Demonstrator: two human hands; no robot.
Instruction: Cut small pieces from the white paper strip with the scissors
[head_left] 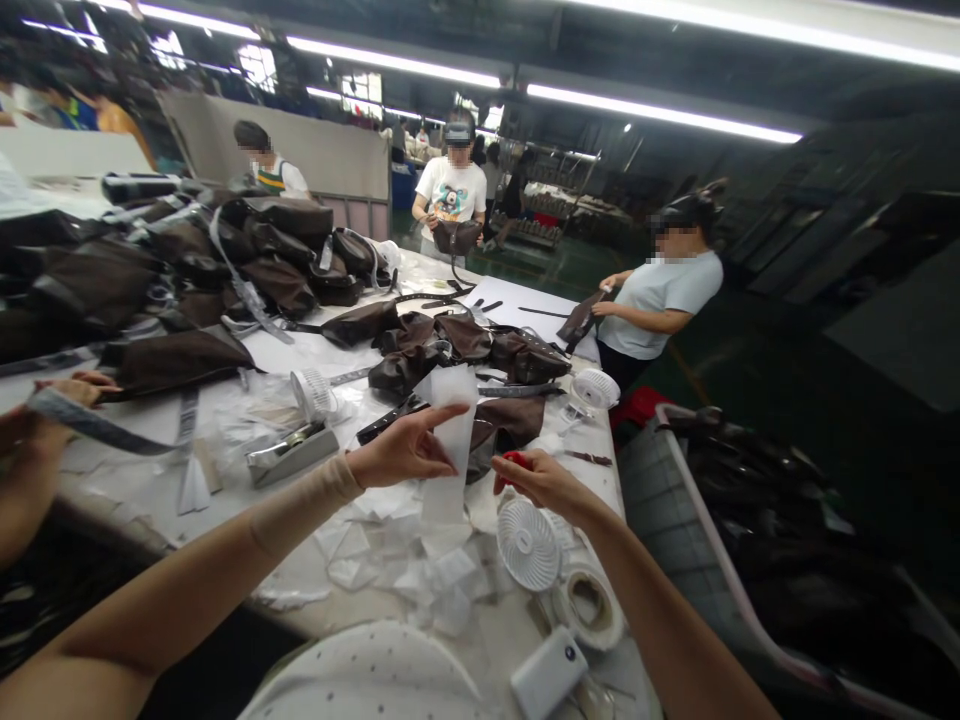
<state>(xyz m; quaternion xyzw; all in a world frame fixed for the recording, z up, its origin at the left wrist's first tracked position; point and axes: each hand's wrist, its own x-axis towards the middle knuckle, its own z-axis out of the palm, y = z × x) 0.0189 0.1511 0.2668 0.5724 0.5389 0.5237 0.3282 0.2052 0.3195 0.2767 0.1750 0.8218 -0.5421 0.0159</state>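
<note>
As left hand holds paper, right nearby

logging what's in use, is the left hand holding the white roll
No, the left hand holds a white sheet, while the white roll lies on the table.

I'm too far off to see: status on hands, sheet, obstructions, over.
Left hand holding white sheet roughly upright. Right hand holding something red. Loose white scraps and white fan nearby, possible obstructions.
</note>
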